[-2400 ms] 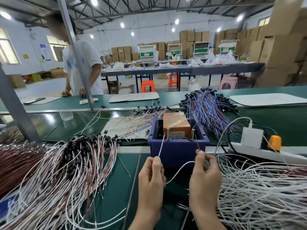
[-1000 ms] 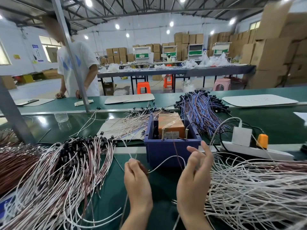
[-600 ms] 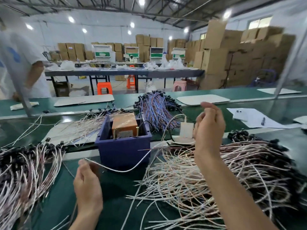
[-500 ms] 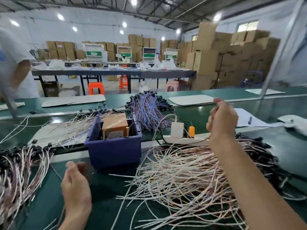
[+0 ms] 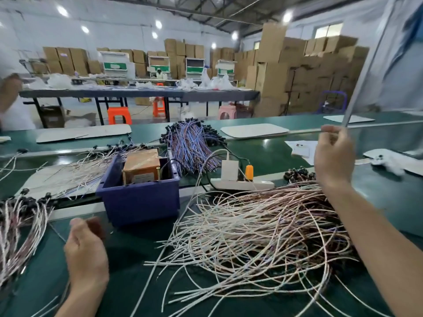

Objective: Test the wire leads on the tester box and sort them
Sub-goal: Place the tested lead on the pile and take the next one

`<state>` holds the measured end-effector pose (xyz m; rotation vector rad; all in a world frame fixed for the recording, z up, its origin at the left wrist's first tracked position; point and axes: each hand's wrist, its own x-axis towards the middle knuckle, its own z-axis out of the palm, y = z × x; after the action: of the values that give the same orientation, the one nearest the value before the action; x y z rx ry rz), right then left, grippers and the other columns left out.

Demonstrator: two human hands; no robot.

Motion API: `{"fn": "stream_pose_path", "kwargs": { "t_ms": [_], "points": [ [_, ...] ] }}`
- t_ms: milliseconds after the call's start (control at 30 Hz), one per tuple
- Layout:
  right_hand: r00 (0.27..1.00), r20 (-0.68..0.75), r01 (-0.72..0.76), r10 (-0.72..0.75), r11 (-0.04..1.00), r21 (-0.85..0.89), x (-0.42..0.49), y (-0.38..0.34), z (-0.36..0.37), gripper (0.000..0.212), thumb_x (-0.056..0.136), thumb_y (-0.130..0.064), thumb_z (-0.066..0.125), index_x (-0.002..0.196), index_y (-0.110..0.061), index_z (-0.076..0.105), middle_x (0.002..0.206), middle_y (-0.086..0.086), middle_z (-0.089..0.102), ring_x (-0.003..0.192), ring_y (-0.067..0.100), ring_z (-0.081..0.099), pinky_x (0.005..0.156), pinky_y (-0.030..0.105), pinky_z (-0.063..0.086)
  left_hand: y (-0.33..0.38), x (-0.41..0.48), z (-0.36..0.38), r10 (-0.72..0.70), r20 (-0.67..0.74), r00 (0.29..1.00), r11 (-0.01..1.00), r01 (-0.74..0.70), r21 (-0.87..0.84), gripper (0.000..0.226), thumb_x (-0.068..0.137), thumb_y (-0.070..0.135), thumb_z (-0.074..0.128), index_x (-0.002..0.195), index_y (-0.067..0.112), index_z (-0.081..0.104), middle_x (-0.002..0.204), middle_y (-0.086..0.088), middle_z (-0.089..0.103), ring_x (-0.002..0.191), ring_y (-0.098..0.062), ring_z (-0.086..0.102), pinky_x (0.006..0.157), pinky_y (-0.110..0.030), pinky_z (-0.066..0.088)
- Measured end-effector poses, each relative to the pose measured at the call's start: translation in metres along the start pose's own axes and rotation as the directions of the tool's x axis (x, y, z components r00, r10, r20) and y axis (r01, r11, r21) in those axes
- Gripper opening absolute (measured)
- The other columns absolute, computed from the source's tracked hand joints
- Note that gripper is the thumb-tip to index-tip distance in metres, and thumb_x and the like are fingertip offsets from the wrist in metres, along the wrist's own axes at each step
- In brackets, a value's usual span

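Fetching the next lead seems to be the step in hand: the right hand (image 5: 333,156) is hovering over the right heap (image 5: 263,227), fingers curled (whether they are pinching a lead, I cannot tell). The left hand (image 5: 85,250) is showing blurred, grip unclear. The tester box (image 5: 142,165) is sitting in the bin (image 5: 137,202); the next move is probably calling for one lead teased free. Counting: one box, one bin, four heaps.

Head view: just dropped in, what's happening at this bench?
A person is sorting wire leads. No hand is at the tester box, which sits in the blue bin. The right hand is raised over the far end of the loose pile on the right; whether it pinches a lead is unclear. The left hand hovers in front of the bin, near a second pile at left.
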<state>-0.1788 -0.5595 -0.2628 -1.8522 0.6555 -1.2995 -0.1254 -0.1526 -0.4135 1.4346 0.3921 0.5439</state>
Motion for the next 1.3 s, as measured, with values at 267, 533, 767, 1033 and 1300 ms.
{"fn": "stream_pose_path", "kwargs": {
  "t_ms": [267, 533, 767, 1033, 1300],
  "points": [
    [0.894, 0.403, -0.051, -0.195, 0.849, 0.526, -0.175, -0.078, 0.057, 0.016, 0.095, -0.023, 0.046, 0.101, -0.031, 0.059, 0.079, -0.005, 0.062, 0.055, -0.004, 0.049, 0.048, 0.012, 0.039, 0.007, -0.012, 0.004, 0.019, -0.023, 1.000, 0.999, -0.019, -0.029, 0.051, 0.107, 0.044, 0.029, 0.084, 0.012, 0.061, 0.080, -0.005, 0.060, 0.078, -0.023, 0.052, 0.077, -0.037, 0.041],
    [0.570, 0.784, -0.221, -0.244, 0.874, 0.433, -0.304, -0.089, 0.136, 0.019, 0.105, -0.023, 0.044, 0.106, -0.035, 0.059, 0.082, -0.011, 0.066, 0.073, 0.008, 0.061, 0.070, 0.030, 0.053, 0.006, -0.007, 0.002, 0.054, -0.018, 0.998, 0.997, -0.055, -0.047, 0.049, 0.108, 0.037, 0.032, 0.070, 0.016, 0.056, 0.064, 0.001, 0.056, 0.062, -0.020, 0.047, 0.065, -0.034, 0.042],
    [0.406, 0.906, -0.173, -0.123, 0.963, 0.208, -0.320, -0.070, 0.160, 0.018, 0.104, -0.028, 0.048, 0.102, -0.039, 0.062, 0.095, -0.015, 0.071, 0.090, -0.002, 0.065, 0.086, 0.030, 0.054, -0.003, 0.001, 0.005, 0.079, -0.040, 0.996, 0.997, -0.079, 0.001, 0.046, 0.108, 0.036, 0.033, 0.076, 0.018, 0.061, 0.075, 0.000, 0.066, 0.067, -0.009, 0.060, 0.071, -0.027, 0.048],
    [0.330, 0.943, -0.578, 0.046, 0.800, 0.163, -0.310, -0.072, 0.168, 0.025, 0.103, -0.012, 0.048, 0.098, -0.024, 0.069, 0.076, -0.007, 0.072, 0.061, 0.002, 0.063, 0.055, 0.017, 0.048, 0.012, 0.039, -0.012, 0.017, 0.170, 0.985, 0.985, -0.046, 0.166, 0.052, 0.107, 0.047, 0.027, 0.086, 0.017, 0.065, 0.080, -0.001, 0.067, 0.079, -0.024, 0.063, 0.076, -0.037, 0.050],
    [0.134, 0.984, -0.891, 0.115, 0.449, 0.068, -0.287, -0.063, 0.172, 0.029, 0.106, -0.014, 0.041, 0.108, -0.012, 0.070, 0.071, 0.003, 0.070, 0.053, 0.013, 0.059, 0.053, 0.025, 0.047, 0.040, 0.149, -0.067, 0.085, 0.182, 0.980, 0.346, -0.200, 0.917, 0.034, 0.106, 0.025, 0.030, 0.112, 0.004, 0.056, 0.113, -0.020, 0.066, 0.096, -0.035, 0.061, 0.085, -0.041, 0.047]
  ]
}}
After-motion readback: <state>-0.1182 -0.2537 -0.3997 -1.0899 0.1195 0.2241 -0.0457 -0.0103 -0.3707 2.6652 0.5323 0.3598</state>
